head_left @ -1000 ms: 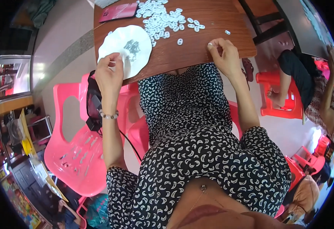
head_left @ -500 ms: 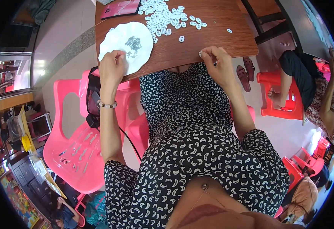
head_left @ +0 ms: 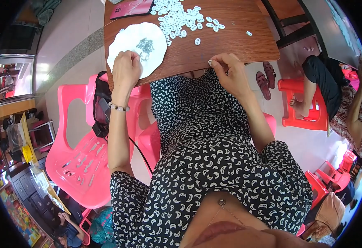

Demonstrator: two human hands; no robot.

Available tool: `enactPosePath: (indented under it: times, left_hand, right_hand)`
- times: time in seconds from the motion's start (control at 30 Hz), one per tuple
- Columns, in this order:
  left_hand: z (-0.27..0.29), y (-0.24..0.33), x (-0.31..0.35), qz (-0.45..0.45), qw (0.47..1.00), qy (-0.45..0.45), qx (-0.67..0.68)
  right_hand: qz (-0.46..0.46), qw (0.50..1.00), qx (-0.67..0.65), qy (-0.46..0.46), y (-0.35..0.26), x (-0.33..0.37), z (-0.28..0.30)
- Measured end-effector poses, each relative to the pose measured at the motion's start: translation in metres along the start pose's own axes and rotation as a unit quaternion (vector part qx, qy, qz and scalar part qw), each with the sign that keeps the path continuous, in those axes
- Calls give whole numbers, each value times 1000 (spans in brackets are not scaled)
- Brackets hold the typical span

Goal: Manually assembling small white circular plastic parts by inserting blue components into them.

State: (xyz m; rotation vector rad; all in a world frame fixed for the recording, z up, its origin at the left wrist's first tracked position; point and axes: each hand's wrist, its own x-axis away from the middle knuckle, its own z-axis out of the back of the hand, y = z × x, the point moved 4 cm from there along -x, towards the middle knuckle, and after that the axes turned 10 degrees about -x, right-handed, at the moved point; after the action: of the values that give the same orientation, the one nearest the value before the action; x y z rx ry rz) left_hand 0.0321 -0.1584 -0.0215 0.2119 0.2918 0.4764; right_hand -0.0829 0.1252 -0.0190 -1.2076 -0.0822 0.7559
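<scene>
At the near edge of the brown table point(head_left: 230, 41), my right hand point(head_left: 232, 73) pinches a small white plastic piece point(head_left: 210, 63) between thumb and fingertips. My left hand point(head_left: 126, 69) is over the near side of a white wavy-rimmed plate point(head_left: 156, 61), its thumb and fingers drawn together. Whatever those fingers hold, if anything, is too small to make out. Beside them on the plate lies a heap of tiny grey metal-looking parts point(head_left: 145, 45). Farther back spreads a pile of white oval pieces with two holes each point(head_left: 176, 20), with one loose piece point(head_left: 197, 41) nearer me.
A pink phone point(head_left: 131, 8) lies at the table's far left. Another white piece point(head_left: 249, 33) sits alone toward the right. A pink chair point(head_left: 79, 165) with a black bag point(head_left: 102, 103) is at my left. On the right, another person sits on a red stool point(head_left: 303, 115).
My right hand has shifted slightly left with the white piece. My left hand has moved a little right and still hovers at the plate, with its fingers together.
</scene>
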Motion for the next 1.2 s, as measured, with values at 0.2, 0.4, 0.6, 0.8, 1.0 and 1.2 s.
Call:
enactPosePath:
  times: [0.2,0.4,0.6,0.8,1.0,1.2]
  left_hand:
    - [13,2,3,-4,999,30,40]
    - [30,41,11,27,985,-45,162]
    - [40,86,19,-50,982,-17,183]
    - [39,101,27,-99,983,-8,155]
    - [25,106,38,-111,976,-17,184]
    - [-5,101,48,18,897,-140,418]
  right_hand:
    - [-41,998,-43,-27,-4,-9,-13]
    - [-69,979,-188,-46,-18,-25,-40]
    - [-28,987,-135,-85,-31,-36,-58]
    - [-71,962,-235,-120,-33,-33,-64]
    - [-98,954,-256,-122,-18,-17,-58]
    - [-83,978,-171,-88,-21,-6,-40]
